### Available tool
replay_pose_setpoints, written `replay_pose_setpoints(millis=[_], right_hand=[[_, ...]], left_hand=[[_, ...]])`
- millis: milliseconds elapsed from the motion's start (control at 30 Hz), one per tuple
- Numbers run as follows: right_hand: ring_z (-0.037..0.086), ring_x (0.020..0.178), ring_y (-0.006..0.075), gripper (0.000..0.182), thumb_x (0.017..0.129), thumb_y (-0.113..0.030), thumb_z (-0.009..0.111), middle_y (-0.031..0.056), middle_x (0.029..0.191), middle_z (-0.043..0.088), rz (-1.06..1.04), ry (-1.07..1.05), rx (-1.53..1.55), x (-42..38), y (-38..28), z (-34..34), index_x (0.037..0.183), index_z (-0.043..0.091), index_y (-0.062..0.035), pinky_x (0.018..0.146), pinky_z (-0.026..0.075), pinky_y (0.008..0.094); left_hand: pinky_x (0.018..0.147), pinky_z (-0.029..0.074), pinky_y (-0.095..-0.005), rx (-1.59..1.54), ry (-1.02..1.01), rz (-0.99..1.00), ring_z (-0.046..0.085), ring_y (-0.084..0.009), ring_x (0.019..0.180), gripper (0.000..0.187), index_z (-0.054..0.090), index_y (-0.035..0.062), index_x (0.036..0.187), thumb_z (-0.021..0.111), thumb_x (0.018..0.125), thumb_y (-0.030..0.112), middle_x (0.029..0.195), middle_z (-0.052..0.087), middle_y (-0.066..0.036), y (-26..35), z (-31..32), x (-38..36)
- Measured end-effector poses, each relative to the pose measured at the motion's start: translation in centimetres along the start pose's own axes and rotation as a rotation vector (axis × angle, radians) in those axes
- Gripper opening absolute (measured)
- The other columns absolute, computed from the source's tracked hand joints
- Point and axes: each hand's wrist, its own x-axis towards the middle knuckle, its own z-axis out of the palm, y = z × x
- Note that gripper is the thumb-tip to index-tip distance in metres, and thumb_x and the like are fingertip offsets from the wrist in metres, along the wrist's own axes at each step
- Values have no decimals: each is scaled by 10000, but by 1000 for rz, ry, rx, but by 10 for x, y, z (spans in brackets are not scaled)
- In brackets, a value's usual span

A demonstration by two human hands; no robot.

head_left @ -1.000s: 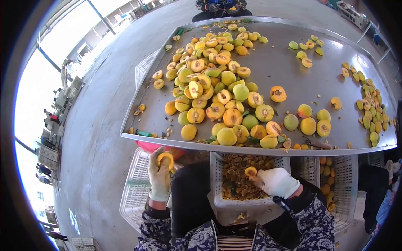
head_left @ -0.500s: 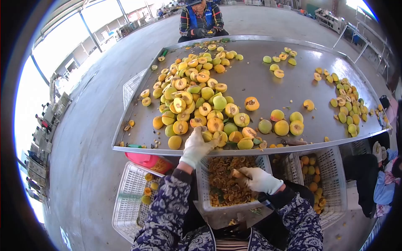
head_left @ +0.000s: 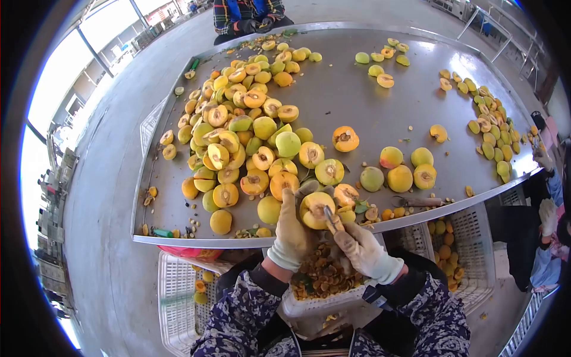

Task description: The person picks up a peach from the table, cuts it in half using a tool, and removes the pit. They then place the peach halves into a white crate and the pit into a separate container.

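My left hand (head_left: 291,235), in a pale work glove, is closed around a yellow peach half (head_left: 313,210) at the table's near edge. The cut face looks up toward me, with a brown hollow at its centre. My right hand (head_left: 361,251), gloved too, grips a pitting tool (head_left: 333,221) with a wooden handle. The tool's metal tip meets the cut face of the half. Just beyond my hands, a large heap of peach halves (head_left: 253,128) lies on the metal table (head_left: 339,77). Several peaches (head_left: 399,178) lie right of the heap.
Under the table edge stands a white crate (head_left: 324,306) of brown scraps. Other crates flank it, one with peaches (head_left: 445,256). Another wooden-handled tool (head_left: 422,201) and a green-handled one (head_left: 162,232) lie near the edge. People sit across (head_left: 253,24) and at right (head_left: 547,238).
My left hand has picked a peach half from the heap's front and drawn it nearer. My right hand has risen from over the crate, bringing the pitting tool to it. The view has shifted.
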Motion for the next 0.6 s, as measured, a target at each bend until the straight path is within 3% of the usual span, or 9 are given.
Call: replay_pose_setpoints(millis=[67, 133, 167, 267, 300, 533, 600], right_hand=[[484, 493, 83, 554, 934, -552, 505, 32, 737, 530, 80, 25, 9, 3, -14, -4, 1113, 492, -29, 437, 407, 222], [488, 475, 86, 518, 955, -540, 467, 47, 748, 551, -3, 70, -1, 6, -14, -8, 1046, 501, -31, 427, 403, 216], [487, 530, 89, 412, 980, -451, 484, 23, 723, 527, 21, 53, 36, 6, -18, -8, 1022, 497, -41, 472, 414, 234], [481, 578, 104, 358, 1000, -383, 472, 24, 713, 527, -141, 51, -198, 15, -10, -6, 992, 507, -27, 526, 418, 261], [470, 609, 117, 318, 1003, -327, 482, 27, 702, 525, -94, 64, -190, 15, -14, -3, 969, 512, -12, 563, 415, 282], [464, 601, 132, 245, 1000, -255, 491, 46, 687, 507, -189, 117, -114, 14, 1, 11, 993, 503, -10, 564, 425, 304], [507, 586, 216, 223, 994, -221, 493, 101, 682, 520, -290, 101, -234, 10, -1, 11, 1009, 491, 1, 559, 425, 339]], left_hand=[[962, 463, -551, 3, -84, -15, 532, -383, 1177, 516, 412, 86, 1341, 357, 1004, 473, 1320, 507, -194, 3, -9, 7], [998, 432, -548, 24, -210, -25, 501, -380, 1218, 486, 419, 80, 1332, 383, 1002, 436, 1335, 494, -204, 7, -7, 9], [1028, 418, -512, 110, -250, 17, 481, -351, 1248, 509, 389, 77, 1368, 400, 997, 425, 1358, 472, -202, 7, -9, 9], [1022, 438, -466, 389, -244, 111, 500, -312, 1237, 558, 344, 63, 1407, 393, 998, 439, 1375, 454, -190, 10, -3, 9], [999, 461, -424, 408, -238, 116, 527, -269, 1202, 603, 304, 47, 1429, 373, 1000, 466, 1367, 457, -175, 11, -1, 8], [939, 493, -387, 713, -181, 358, 570, -234, 1106, 618, 328, 32, 1404, 334, 1002, 502, 1328, 482, -173, 0, 0, -2], [917, 504, -372, 762, -168, 418, 587, -229, 1069, 604, 345, 32, 1382, 312, 1005, 503, 1319, 484, -186, -4, 2, -7]])
